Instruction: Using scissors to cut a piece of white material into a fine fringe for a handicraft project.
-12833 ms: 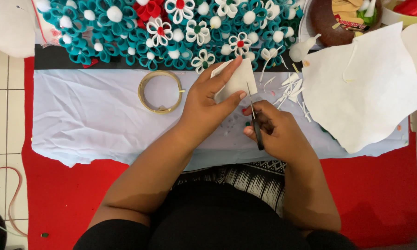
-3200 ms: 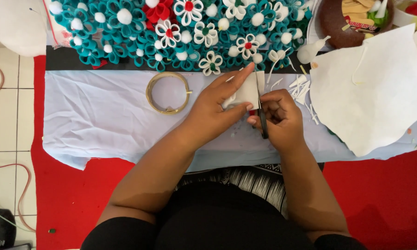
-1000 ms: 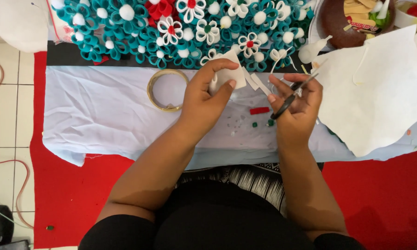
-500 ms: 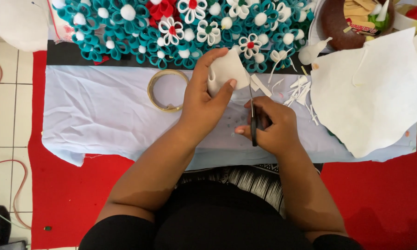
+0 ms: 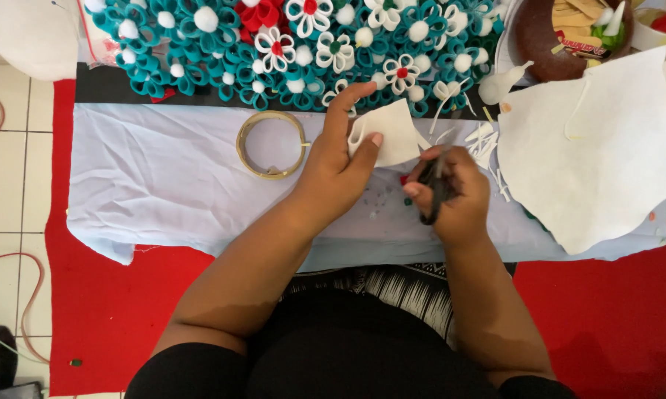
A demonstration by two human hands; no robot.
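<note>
Scissors [image 5: 435,193] gripped in right hand [image 5: 451,193]; left hand [image 5: 337,166] pinches white felt piece [image 5: 392,133]. Blades close to fingers could likely nick them.

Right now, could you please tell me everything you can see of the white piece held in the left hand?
The white piece looks like thin felt or soft fabric, plain white, with curved cut edges and a rolled fold at its left side. The left hand pinches it, thumb on top and forefinger behind, holding it just above the pale blue cloth. The right hand, gripping dark scissors, sits close at its lower right edge.
</note>
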